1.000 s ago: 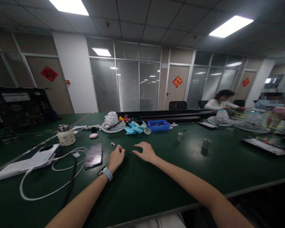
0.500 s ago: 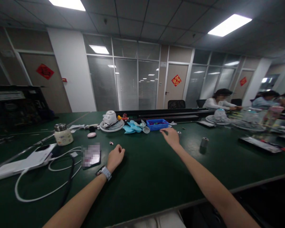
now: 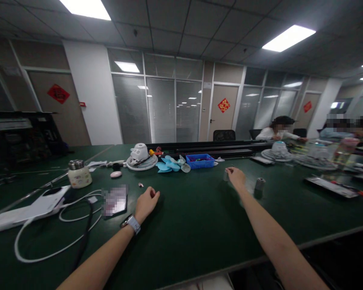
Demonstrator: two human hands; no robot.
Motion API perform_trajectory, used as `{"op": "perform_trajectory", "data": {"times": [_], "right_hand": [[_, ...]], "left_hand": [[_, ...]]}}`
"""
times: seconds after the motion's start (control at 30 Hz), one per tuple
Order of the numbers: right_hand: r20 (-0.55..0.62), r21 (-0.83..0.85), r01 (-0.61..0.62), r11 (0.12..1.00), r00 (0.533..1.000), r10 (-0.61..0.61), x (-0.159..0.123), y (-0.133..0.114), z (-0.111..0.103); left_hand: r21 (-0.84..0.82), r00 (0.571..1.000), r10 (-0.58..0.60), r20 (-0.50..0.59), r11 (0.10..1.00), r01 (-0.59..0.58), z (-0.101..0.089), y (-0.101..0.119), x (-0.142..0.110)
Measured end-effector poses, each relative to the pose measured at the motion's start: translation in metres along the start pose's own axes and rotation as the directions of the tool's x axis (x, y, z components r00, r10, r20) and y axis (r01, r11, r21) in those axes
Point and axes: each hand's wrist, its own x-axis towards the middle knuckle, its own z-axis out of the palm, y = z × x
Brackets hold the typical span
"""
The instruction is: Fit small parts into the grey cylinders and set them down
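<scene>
My right hand (image 3: 237,177) reaches out over the green table, thumb and fingers pinched on a small greyish piece (image 3: 225,175) that looks like a short cylinder. Its details are too blurred to make out. Just right of that hand a silver metal cylinder (image 3: 259,184) stands upright on the table. My left hand (image 3: 146,202), with a watch (image 3: 131,224) on its wrist, rests on the tabletop with curled fingers and nothing visible in them. A tiny pinkish item (image 3: 140,185) lies beyond it, and a phone (image 3: 116,200) lies to its left.
At the back stand a white fan body (image 3: 140,155), blue fan blades (image 3: 169,164) and a blue bin (image 3: 199,160) with small parts. On the left are a jar (image 3: 79,175), a white cable (image 3: 30,259) and a white device (image 3: 45,203). Co-workers sit far right near a tray (image 3: 331,186).
My right hand has moved from near the blue bin to the right and towards me, and its fingers now pinch the small greyish piece. My left hand has barely moved.
</scene>
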Motion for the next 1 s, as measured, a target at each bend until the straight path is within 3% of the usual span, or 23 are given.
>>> {"op": "perform_trajectory", "data": {"times": [0.27, 0.6, 0.87, 1.0], "right_hand": [[0.058, -0.095, -0.065, 0.993, 0.996, 0.071, -0.006, -0.003, -0.005], [0.047, -0.249, 0.103, 0.963, 0.994, -0.094, -0.023, -0.009, -0.001], [0.041, 0.015, -0.011, 1.0, 0.999, 0.011, -0.006, 0.016, 0.02], [0.04, 0.13, 0.047, 0.99, 0.998, -0.053, -0.013, -0.001, 0.02]], "left_hand": [[0.012, 1.0, -0.002, 0.0, 1.0, 0.002, 0.0, 0.0, 0.0], [0.016, 1.0, 0.0, 0.001, 1.0, 0.0, 0.0, 0.0, 0.0], [0.001, 1.0, -0.004, -0.015, 1.0, 0.004, -0.002, 0.002, -0.001], [-0.025, 1.0, -0.011, -0.005, 1.0, 0.011, -0.001, 0.001, -0.001]]}}
